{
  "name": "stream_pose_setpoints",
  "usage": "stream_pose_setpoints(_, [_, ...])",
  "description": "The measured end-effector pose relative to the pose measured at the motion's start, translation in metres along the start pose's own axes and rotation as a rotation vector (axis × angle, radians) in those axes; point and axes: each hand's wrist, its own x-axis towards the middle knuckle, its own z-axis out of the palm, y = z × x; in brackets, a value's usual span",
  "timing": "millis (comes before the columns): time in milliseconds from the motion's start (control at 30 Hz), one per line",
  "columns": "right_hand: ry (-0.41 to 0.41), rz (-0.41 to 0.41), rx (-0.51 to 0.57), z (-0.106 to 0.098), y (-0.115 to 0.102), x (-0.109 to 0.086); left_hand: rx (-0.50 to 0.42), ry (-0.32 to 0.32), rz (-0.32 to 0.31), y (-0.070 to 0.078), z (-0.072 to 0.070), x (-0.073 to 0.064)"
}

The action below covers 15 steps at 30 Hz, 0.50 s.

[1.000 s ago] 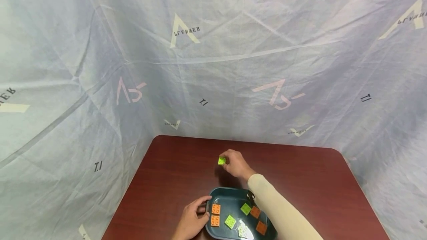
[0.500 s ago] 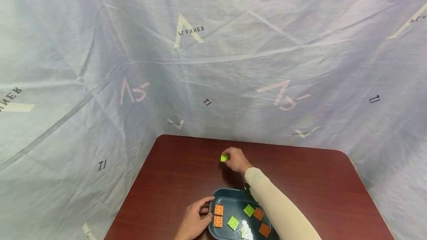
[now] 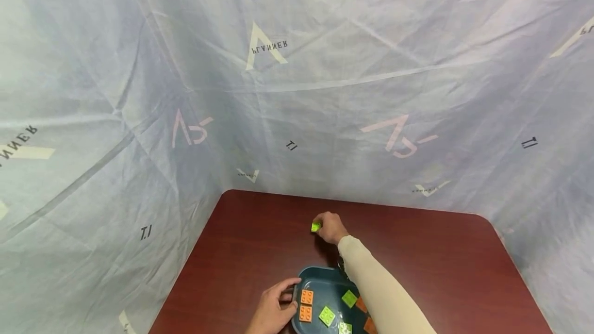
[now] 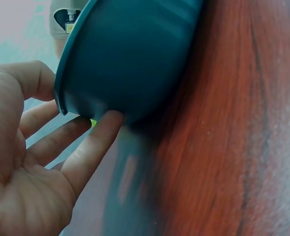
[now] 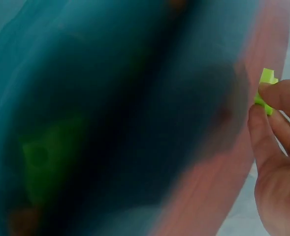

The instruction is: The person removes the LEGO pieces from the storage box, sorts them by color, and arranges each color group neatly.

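Observation:
My right hand [image 3: 331,228] pinches a small lime-green toy building brick [image 3: 315,227] between thumb and fingertips, beyond the tray's far edge. In the right wrist view the same brick [image 5: 267,91] shows between the fingers. My left hand [image 3: 273,308] holds the dark teal tray [image 3: 320,272] at its left side. Seen from the left wrist, one of its fingertips [image 4: 116,117] lies on the tray's outer wall [image 4: 130,54], and others are at the rim. Inside the tray lie studded bricks, among them two orange ones [image 3: 306,305] at the left and several green ones [image 3: 327,316].
The reddish-brown wooden table [image 3: 250,251] stretches around the tray. Grey printed sheeting [image 3: 297,97] hangs behind the table and at its sides. My right sleeve [image 3: 378,287] crosses over the tray's right part and hides some orange bricks [image 3: 369,326].
The head view has shifted slightly. My right hand still pinches the green brick at nearly the same place, and its sleeve covers more of the right-hand orange bricks. The left hand stays at the tray.

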Motion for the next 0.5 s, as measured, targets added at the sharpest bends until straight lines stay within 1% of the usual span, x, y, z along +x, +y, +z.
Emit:
stream_pose_setpoints(133, [0.004,0.029,0.016,0.0045,0.0021,0.0013,-0.046,-0.012,-0.029,-0.0011,-0.0007,-0.0012])
stream_pose_setpoints(267, [0.008,0.057,0.025,0.0078,0.003,0.0007,-0.064,-0.013,-0.035,-0.0029,-0.0004,-0.001])
stream_pose_setpoints(500, [0.045,0.077,0.03,0.0092,0.0074,0.0001,-0.05,-0.02,-0.034,-0.0022,0.0002,0.0002])
